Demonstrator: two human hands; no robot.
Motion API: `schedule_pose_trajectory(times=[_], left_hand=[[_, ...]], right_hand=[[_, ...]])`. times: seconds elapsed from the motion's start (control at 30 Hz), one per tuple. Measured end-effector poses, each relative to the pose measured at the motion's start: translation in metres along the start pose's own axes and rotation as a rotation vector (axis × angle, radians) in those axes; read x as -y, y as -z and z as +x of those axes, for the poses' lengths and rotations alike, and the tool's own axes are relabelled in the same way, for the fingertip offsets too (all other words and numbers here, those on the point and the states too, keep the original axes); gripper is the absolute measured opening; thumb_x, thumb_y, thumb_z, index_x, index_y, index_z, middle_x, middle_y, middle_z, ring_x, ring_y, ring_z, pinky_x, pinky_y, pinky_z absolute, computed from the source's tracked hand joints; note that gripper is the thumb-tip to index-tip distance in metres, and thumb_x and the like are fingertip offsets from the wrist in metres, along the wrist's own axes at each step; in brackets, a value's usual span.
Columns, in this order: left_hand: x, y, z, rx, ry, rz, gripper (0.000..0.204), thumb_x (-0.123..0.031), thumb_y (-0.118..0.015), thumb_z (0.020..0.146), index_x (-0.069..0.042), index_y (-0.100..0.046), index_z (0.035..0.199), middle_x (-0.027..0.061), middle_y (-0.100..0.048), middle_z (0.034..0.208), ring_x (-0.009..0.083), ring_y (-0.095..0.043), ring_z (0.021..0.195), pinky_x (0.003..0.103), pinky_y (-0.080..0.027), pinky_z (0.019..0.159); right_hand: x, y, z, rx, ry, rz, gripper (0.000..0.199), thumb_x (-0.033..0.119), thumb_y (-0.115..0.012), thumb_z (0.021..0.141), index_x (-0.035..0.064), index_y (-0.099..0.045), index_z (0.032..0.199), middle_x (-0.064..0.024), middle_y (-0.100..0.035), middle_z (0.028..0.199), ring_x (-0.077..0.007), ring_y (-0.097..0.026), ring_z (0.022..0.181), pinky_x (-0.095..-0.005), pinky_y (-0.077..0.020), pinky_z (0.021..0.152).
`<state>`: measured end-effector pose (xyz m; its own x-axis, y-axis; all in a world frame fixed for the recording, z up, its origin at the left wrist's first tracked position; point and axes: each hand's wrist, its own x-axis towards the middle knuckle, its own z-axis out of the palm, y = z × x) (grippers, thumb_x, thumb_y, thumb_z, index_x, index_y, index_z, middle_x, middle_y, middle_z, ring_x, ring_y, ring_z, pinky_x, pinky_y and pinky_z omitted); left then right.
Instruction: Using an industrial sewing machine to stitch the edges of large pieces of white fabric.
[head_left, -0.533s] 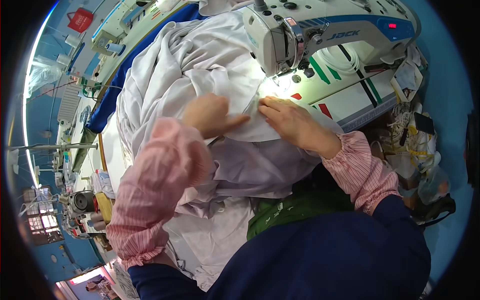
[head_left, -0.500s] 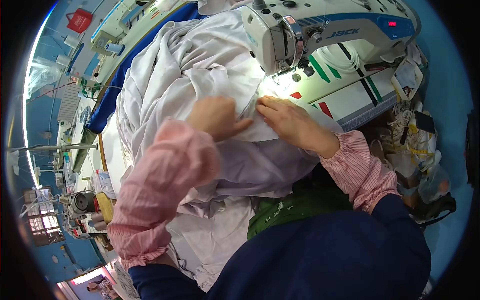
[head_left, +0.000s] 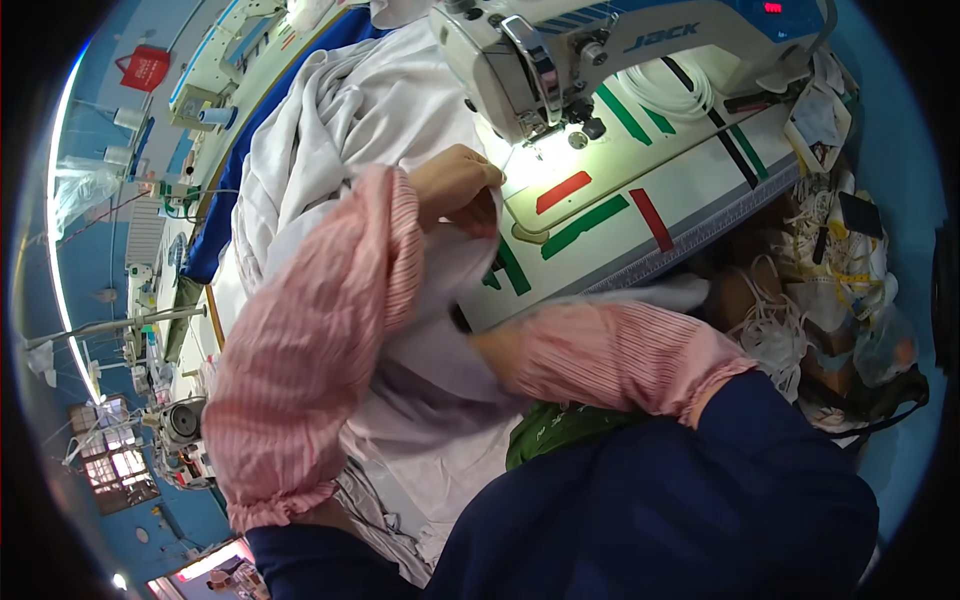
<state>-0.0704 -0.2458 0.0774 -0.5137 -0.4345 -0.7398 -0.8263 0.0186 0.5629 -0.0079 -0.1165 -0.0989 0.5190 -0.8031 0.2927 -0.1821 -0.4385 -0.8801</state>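
My left hand [head_left: 458, 190] is closed on the edge of a large white cloth [head_left: 330, 110], lifting it just left of the sewing machine's needle area. From its fingers the cloth hangs down toward my lap. My right hand [head_left: 492, 358] is lower, in front of the table edge, beside the hanging part of the cloth. It is smeared by motion and its fingers are hidden. The white sewing machine [head_left: 490, 75] stands ahead, its lamp lighting the bed under the needle. Pink striped sleeve covers are on both my forearms.
Red and green tape strips [head_left: 585, 225] mark the machine table, with a ruler strip [head_left: 690, 240] along its front edge. A coil of white cord [head_left: 670, 95] lies under the machine arm. Bags and tangled trimmings [head_left: 840, 270] crowd the right side. More machines [head_left: 215, 80] stand far left.
The cloth has come off the front of the machine bed, uncovering the tape strips. My left hand has risen with its edge; my right hand has dropped toward me. The view has shifted.
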Motion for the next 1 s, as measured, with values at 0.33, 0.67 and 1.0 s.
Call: schedule_pose_trajectory(times=[0.33,0.67,1.0], left_hand=[[0.026,-0.008,0.023,-0.113,-0.114,-0.09,0.031,-0.025,-0.056,0.099,0.004,-0.065,0.095,0.0105,-0.067,0.08,0.0167,-0.068,0.069,0.029,-0.056,0.062],[0.04,-0.015,0.046,-0.562,-0.9,0.868,0.013,-0.012,-0.062,0.085,-0.005,-0.069,0.092,0.0119,-0.07,0.102,0.0306,-0.064,0.092,0.043,-0.052,0.078],[0.056,-0.021,0.059,-0.668,-0.957,0.791,0.023,-0.025,-0.065,0.089,-0.003,-0.068,0.097,0.0138,-0.061,0.096,0.0315,-0.061,0.094,0.04,-0.05,0.083]], right_hand=[[0.077,0.156,-0.183,-0.221,-0.375,-0.384,0.016,0.011,-0.067,0.081,0.004,-0.067,0.096,-0.016,-0.065,0.086,-0.0339,-0.066,0.076,-0.0387,-0.0536,0.068],[0.039,0.179,-0.111,-0.434,0.111,-1.001,0.02,0.008,-0.062,0.076,0.009,-0.067,0.095,-0.0001,-0.064,0.097,-0.0174,-0.061,0.089,-0.0296,-0.0542,0.07],[0.027,0.196,-0.104,-0.516,-0.057,-0.886,0.014,0.004,-0.064,0.077,0.0089,-0.068,0.089,0.0005,-0.069,0.087,-0.0166,-0.063,0.086,-0.029,-0.0547,0.071]])
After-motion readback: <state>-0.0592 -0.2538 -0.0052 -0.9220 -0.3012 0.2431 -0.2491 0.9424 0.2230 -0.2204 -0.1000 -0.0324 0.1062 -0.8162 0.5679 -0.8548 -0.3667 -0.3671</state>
